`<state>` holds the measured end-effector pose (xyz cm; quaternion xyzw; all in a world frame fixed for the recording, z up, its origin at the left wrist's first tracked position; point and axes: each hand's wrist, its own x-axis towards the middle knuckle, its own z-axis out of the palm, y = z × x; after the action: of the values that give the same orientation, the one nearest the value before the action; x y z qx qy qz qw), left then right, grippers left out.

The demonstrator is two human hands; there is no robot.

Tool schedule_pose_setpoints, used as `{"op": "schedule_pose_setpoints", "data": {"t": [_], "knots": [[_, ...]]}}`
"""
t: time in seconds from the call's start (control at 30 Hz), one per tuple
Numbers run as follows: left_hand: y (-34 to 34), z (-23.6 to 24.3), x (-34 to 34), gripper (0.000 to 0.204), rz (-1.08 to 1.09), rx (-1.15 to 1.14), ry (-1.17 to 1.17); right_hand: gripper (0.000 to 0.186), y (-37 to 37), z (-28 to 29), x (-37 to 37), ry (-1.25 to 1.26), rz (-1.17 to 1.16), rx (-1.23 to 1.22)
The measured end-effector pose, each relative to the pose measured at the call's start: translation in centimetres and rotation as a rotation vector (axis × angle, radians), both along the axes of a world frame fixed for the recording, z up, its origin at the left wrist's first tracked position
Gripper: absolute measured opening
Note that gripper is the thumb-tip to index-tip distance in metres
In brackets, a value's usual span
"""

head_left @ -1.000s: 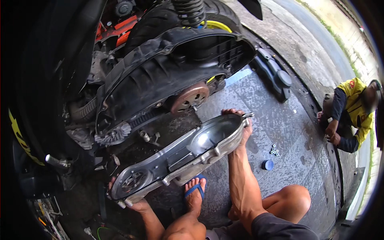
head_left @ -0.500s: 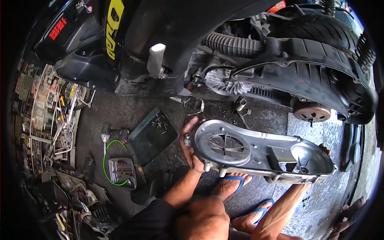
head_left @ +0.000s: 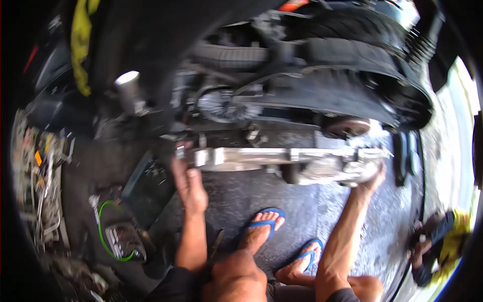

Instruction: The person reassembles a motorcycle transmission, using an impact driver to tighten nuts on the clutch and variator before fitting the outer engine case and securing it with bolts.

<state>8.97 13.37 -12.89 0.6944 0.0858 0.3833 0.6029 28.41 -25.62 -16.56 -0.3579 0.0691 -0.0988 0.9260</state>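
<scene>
Between my hands is a long silver metal crankcase cover (head_left: 282, 157), turned edge-on, just short of the scooter's exposed drive case (head_left: 317, 95). My left hand (head_left: 191, 187) is closed on the cover's left end. At the right end, my right hand (head_left: 371, 181) grips it from below, its fingers partly hidden by the metal. Beyond the cover, inside the case, a finned pulley (head_left: 221, 105) shows on the left and a round brownish clutch bell (head_left: 346, 126) on the right. Motion blurs the cover and the scooter.
A dark tray (head_left: 151, 186) with small metal parts lies on the floor at left, near a green hose (head_left: 102, 229). My feet in blue flip-flops (head_left: 274, 214) are below the cover. Another person in yellow (head_left: 455, 236) is at far right.
Both hands have lifted the cover toward the scooter and tipped it from face-up to edge-on. The view has swung right, bringing the person in yellow into sight.
</scene>
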Motion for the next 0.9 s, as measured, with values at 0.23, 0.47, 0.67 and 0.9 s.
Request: {"op": "schedule_pose_setpoints", "data": {"t": [0.23, 0.47, 0.67, 0.9], "knots": [[-0.2, -1.0, -1.2, 0.063, -0.003, 0.013, -0.026, 0.048, 2.1, -0.5, -1.1, -0.070, 0.028, 0.240], [-0.2, -1.1, -0.7, 0.066, 0.004, -0.114, -0.025, 0.053, 3.3, 2.3, -1.2, 0.071, -0.067, 0.080], [-1.1, -0.2, 0.9, 0.060, 0.066, -0.334, 0.042, 0.058, 3.5, 5.8, 1.0, 0.054, -0.039, 0.005], [-0.7, -1.7, 0.7, 0.064, 0.215, -0.472, 0.208, 0.060, 2.9, 6.0, 2.4, 0.179, 0.035, -0.060]]}}
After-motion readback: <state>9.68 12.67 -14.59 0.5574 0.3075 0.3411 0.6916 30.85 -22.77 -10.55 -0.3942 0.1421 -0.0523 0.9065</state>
